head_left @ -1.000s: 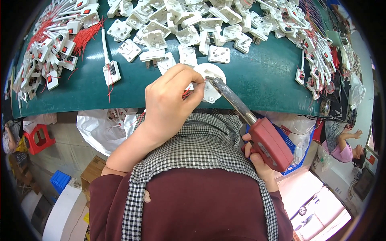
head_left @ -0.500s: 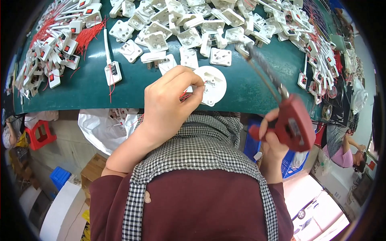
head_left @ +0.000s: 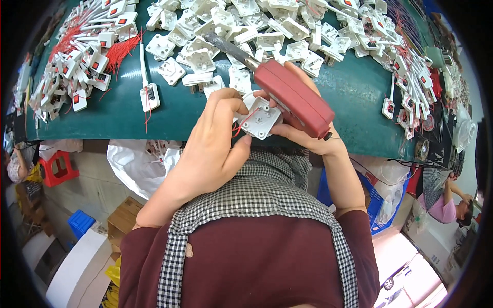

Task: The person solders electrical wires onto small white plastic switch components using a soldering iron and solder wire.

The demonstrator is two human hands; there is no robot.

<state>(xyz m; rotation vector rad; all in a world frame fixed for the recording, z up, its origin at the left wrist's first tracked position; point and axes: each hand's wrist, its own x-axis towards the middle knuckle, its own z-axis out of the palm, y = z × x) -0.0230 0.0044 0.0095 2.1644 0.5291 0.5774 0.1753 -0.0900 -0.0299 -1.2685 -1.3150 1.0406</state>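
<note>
Both my hands meet over the table's front edge around a white square plug housing (head_left: 261,122), its open inside facing up with metal contacts and a red wire. My left hand (head_left: 218,136) grips its left side between thumb and fingers. My right hand (head_left: 308,134) is wrapped round a red soldering gun (head_left: 294,97), whose dark tip points up-left over the pile; its fingertips also touch the housing's right side. A round white disc lies mostly hidden behind the housing. Close by to the left is a white switch piece (head_left: 150,97) with a cable and red wires.
Loose white plug housings (head_left: 203,59) heap along the back of the green table (head_left: 349,113). Bundles of white cables with red switches (head_left: 84,77) lie at left and right. A white bag (head_left: 131,159) hangs below the front edge; a red stool (head_left: 59,168) stands left. Another person (head_left: 444,205) sits far right.
My right hand has brought the soldering gun inward and left, swinging its tip over the pile. The square housing has been lifted off the round disc and is now between both hands.
</note>
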